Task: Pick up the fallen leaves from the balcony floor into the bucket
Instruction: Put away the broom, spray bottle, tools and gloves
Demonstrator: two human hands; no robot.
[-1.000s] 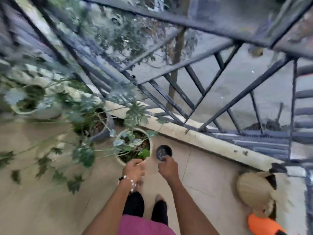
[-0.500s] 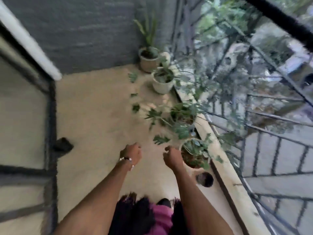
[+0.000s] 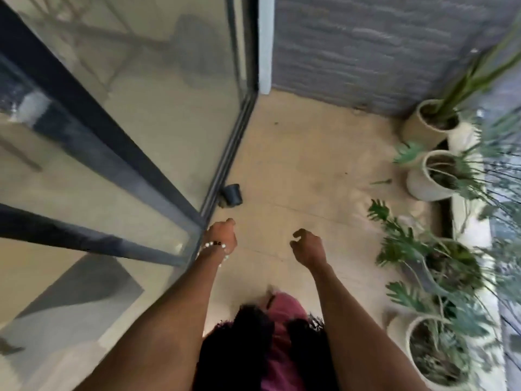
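Potted plants (image 3: 439, 176) line our right, glass door (image 3: 127, 108) left, dark bucket (image 3: 232, 194) lying by its track. Floor (image 3: 304, 165) between is open. Left hand (image 3: 222, 238) loosely curled, right hand (image 3: 308, 248) half-curled, both holding nothing.

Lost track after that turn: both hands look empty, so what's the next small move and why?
Probably step toward the green leaf lying on the floor beside the white pot and reach with the right hand. Both it and the left hand hold nothing, and no bucket is clearly in view.
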